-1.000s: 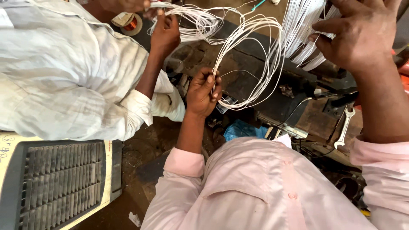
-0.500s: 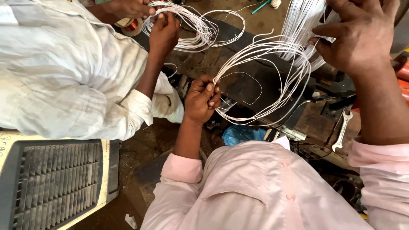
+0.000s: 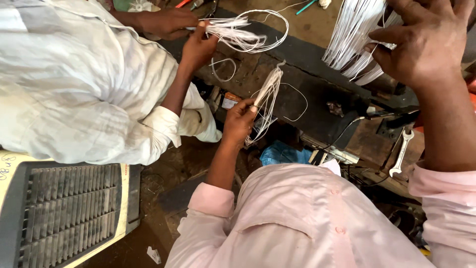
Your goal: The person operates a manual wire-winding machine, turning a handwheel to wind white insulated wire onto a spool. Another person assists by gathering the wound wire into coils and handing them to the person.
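My left hand (image 3: 239, 124) pinches the white wire bundle (image 3: 267, 97) taut; my right hand (image 3: 426, 42) grips the wire sheaf (image 3: 349, 37) raised, keeping strands untangled.

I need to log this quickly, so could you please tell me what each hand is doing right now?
Left hand: closed on a thin wire bundle.
Right hand: closed on a thick wire bunch.
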### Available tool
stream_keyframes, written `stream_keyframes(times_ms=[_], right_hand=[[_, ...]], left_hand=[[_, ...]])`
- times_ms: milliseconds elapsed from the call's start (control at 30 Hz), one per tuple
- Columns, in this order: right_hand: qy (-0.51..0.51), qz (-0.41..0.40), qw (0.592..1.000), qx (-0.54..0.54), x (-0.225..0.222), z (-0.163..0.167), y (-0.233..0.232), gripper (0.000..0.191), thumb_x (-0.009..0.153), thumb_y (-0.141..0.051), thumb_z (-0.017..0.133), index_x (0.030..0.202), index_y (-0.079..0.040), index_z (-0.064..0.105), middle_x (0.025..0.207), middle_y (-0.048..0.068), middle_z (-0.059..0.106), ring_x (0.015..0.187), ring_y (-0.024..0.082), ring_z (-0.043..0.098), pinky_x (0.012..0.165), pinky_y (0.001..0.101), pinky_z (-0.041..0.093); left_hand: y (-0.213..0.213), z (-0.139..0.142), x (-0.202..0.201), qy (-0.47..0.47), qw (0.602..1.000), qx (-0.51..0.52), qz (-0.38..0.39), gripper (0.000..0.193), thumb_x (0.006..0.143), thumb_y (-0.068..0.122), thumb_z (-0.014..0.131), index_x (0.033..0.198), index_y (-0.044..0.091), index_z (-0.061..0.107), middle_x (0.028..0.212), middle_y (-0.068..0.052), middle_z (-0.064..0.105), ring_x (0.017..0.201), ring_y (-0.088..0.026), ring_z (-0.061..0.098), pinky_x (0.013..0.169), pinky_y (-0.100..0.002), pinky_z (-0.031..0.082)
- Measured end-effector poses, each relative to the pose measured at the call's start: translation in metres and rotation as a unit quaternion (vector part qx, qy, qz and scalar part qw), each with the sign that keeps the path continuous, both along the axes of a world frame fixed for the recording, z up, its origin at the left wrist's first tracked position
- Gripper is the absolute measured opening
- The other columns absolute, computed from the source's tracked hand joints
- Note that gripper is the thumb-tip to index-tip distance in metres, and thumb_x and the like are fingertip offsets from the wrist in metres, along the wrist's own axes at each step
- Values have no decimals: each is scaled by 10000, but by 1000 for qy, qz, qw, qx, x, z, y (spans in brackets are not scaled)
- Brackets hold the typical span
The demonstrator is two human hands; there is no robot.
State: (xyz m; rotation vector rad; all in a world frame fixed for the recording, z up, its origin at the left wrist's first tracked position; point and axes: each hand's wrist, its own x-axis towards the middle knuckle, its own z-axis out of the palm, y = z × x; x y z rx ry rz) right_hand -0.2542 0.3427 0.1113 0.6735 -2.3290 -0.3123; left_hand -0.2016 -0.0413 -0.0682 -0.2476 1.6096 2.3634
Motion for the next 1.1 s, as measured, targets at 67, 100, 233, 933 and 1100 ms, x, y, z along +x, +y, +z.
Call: stream_keyframes(times_ms=[67,100,233,933,1100], right_hand=[[0,0,1000,-1,0,0,0,243,805,-289,788,1046,-258,804,1120,-81,663,1011,112,608,897,306,416],[-2,0,1000,-3,1,0,0,244,807,-289,789,1048,-257,805,1121,-81,663,1012,112,608,897,305,416],[-3,2,1000,1,3,2,0,246,811,-288,790,1054,-254,806,1122,-80,661,1013,110,607,898,301,417],[-103,52,989,-89,20,29,-28,236,851,-112,964,1026,-38,823,1330,97,704,1112,231,697,922,350,565],[-136,42,983,-118,18,22,-24,272,851,-153,910,1079,-51,803,1398,107,670,1150,233,667,981,355,531]], left_hand=[[-4,-8,-6,-4,999,24,24,249,988,128,634,1224,49,659,766,20,537,491,-45,398,403,-231,283],[-6,-12,-9,-7,999,36,35,241,991,123,619,1218,53,655,776,14,548,487,-56,396,400,-238,283],[-14,-33,-25,-80,975,207,32,231,1031,140,588,1249,114,659,798,8,542,524,-81,410,445,-238,302],[28,47,-60,330,901,-238,153,234,991,144,671,1182,13,640,1042,-113,657,926,-206,641,834,-353,538],[-23,120,-117,494,693,-495,176,123,1038,169,679,1088,57,683,1016,-119,688,946,-352,682,884,-465,498]])
